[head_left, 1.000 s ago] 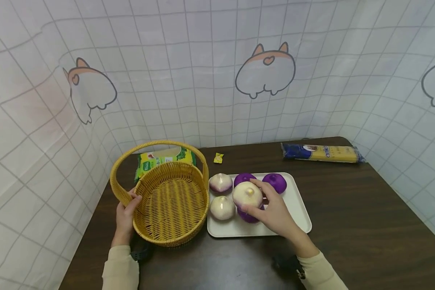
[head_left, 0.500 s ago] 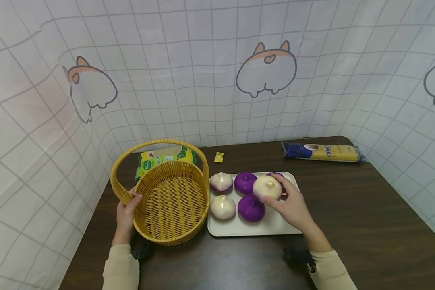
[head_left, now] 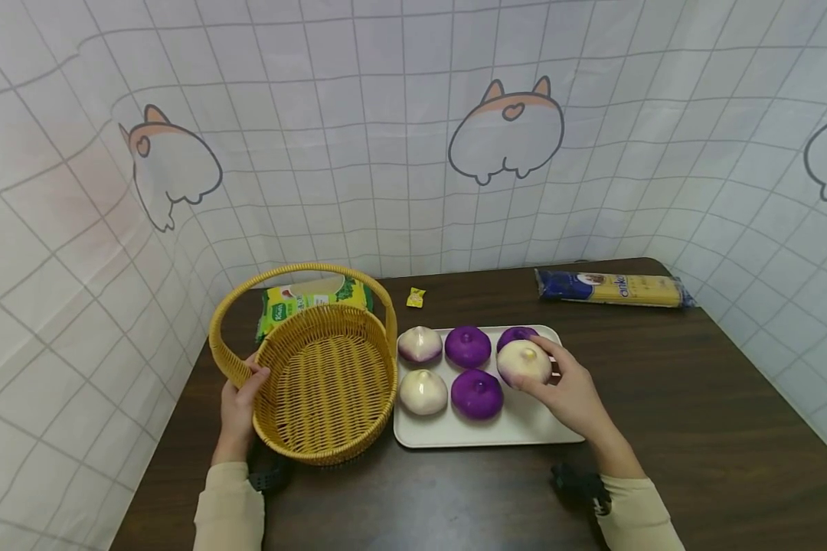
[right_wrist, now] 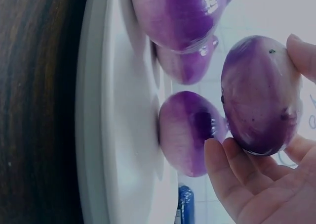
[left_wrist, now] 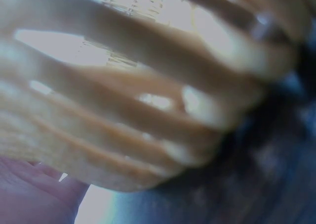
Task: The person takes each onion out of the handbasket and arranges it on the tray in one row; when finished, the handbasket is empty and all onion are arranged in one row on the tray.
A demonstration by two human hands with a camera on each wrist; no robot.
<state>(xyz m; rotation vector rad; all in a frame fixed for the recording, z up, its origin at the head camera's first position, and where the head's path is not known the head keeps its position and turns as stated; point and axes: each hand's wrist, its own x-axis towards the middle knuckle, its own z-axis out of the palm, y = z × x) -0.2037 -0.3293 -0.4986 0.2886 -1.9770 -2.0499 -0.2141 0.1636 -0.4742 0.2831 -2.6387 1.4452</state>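
Note:
My right hand (head_left: 572, 392) pinches a white-and-purple onion (head_left: 526, 361) between thumb and fingers. It is held over the right part of a white tray (head_left: 413, 438), and in the right wrist view the held onion (right_wrist: 261, 95) is clear of the tray. On the tray sit two whitish onions (head_left: 423, 392) at left and several purple onions (head_left: 477, 394); the back right one is partly hidden. My left hand (head_left: 240, 405) grips the yellow wicker basket (head_left: 324, 451) at its left rim, by the handle's foot, thumb on top. The left wrist view shows blurred basket weave (left_wrist: 148, 85).
Behind the basket lies a green-and-yellow packet (head_left: 310, 297). A small yellow wrapped piece (head_left: 416, 298) is at the back middle. A blue-and-yellow pasta packet (head_left: 613, 290) lies at the back right of the dark wooden table (head_left: 703, 428). The basket's right side stands against the tray's left edge.
My right hand has carried the held onion rightward, from over the front purple onion to the tray's right part, then slightly downward. My left hand and the basket have stayed put.

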